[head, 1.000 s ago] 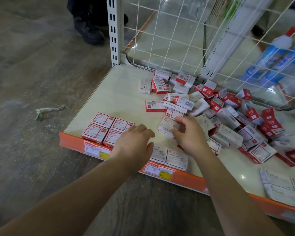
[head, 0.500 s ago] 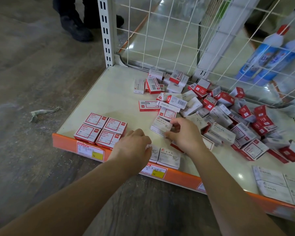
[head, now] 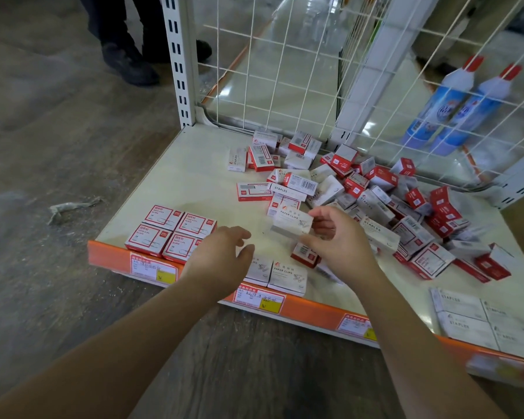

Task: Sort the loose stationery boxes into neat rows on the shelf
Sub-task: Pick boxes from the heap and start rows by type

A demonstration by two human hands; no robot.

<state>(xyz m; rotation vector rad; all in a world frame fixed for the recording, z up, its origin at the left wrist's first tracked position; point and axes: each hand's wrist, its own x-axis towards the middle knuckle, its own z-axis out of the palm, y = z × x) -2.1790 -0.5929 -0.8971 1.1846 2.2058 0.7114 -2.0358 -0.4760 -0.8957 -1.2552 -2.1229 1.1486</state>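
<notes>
Light is soft and fairly dim, falling from above; the pale shelf (head: 170, 182) is the brightest area, with a dull sheen at its back edge and small bright spots near its right front corner. Strong glare washes the glossy floor behind the wire grid (head: 285, 71). Shadows under the boxes are short and faint. The wide lens bends the white upright (head: 179, 62) and the shelf's orange front edge (head: 315, 309). The right front corner is smeared with blur.

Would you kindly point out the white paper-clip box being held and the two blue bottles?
white paper-clip box (head: 292, 222): head view, printed top face.
two blue bottles (head: 445, 111): head view, left bottle's label.
</notes>
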